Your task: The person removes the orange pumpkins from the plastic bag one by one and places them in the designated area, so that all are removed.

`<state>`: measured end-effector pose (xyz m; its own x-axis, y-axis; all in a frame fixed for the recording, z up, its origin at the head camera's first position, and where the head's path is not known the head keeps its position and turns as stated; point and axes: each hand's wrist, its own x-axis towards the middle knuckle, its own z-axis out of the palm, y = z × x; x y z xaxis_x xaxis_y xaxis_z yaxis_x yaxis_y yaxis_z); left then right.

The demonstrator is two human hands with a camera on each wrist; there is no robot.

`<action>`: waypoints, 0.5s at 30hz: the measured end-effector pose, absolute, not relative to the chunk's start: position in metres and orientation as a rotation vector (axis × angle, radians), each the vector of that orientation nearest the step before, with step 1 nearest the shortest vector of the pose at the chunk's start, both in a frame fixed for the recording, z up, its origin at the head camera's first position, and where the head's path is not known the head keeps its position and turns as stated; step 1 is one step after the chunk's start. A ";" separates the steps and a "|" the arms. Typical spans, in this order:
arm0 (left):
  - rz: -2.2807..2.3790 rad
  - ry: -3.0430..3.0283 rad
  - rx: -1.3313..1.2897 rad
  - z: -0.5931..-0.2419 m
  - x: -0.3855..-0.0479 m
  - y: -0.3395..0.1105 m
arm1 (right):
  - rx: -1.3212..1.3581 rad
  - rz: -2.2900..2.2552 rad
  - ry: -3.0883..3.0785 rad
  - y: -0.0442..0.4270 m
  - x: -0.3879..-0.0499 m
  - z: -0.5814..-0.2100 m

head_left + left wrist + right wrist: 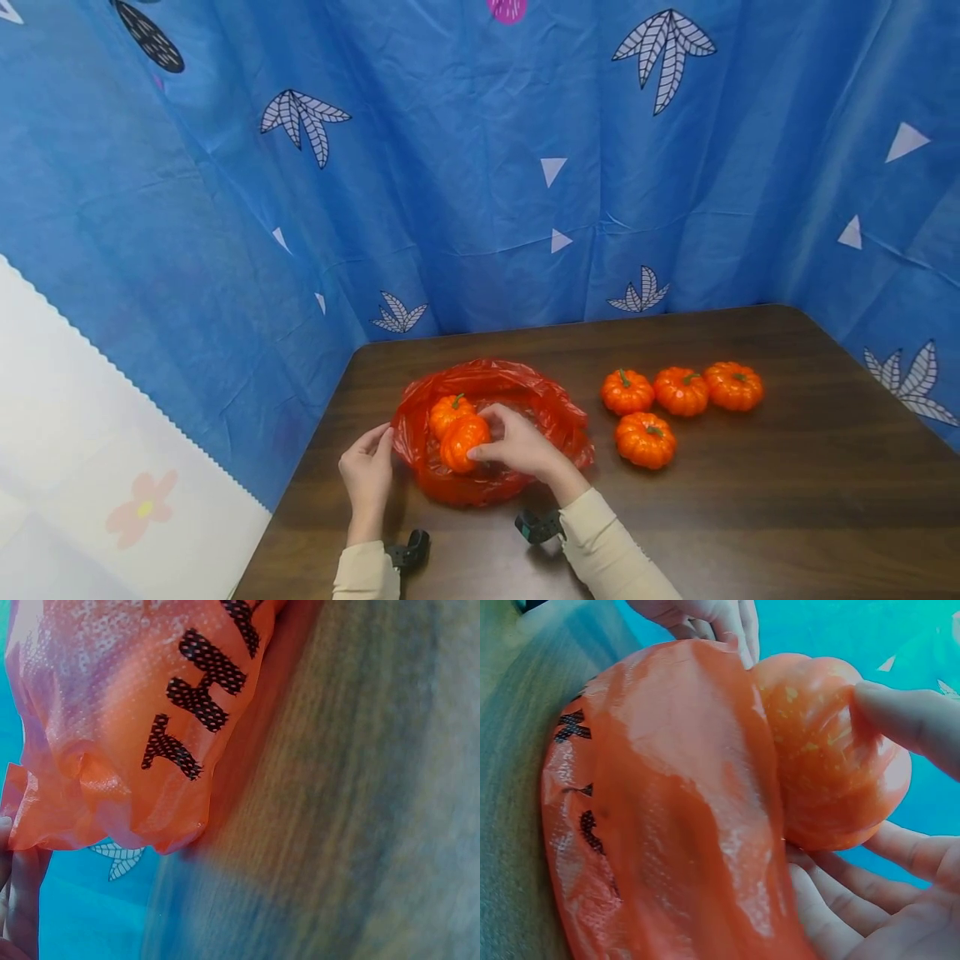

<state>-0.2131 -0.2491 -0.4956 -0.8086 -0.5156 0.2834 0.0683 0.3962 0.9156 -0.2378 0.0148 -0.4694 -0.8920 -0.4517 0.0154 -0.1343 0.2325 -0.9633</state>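
A red plastic bag [480,496] with black lettering lies spread on the table, its mouth facing up. My left hand [367,467] pinches the bag's left rim between thumb and fingers; in the left wrist view only fingertips [6,855] show at the edge. Over the bag's opening, my right hand [517,446] grips a small orange pumpkin [463,443], thumb on one side and fingers on the other, also clear in the right wrist view [832,750]. Another orange pumpkin [450,413] with a green stem sits inside the bag, partly hidden by the held one.
Several orange pumpkins stand right of the bag, the nearest one [646,440] in front of a row of others [681,391]. The dark wooden table [750,500] is backed by a blue patterned curtain [487,167]. A white cloth [90,450] hangs at the left.
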 end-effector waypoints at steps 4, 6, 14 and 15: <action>-1.415 -2.099 0.369 -0.496 -0.214 -0.249 | -0.538 -1.728 2.227 0.016 -0.237 -0.467; -1.412 -2.096 0.370 -0.496 -0.214 -0.249 | -0.532 -1.731 2.220 0.017 -0.237 -0.465; -1.421 -2.117 0.390 -0.495 -0.214 -0.249 | -0.543 -1.756 2.202 0.022 -0.238 -0.461; -1.420 -2.120 0.389 -0.495 -0.214 -0.249 | -0.542 -1.758 2.201 0.022 -0.238 -0.461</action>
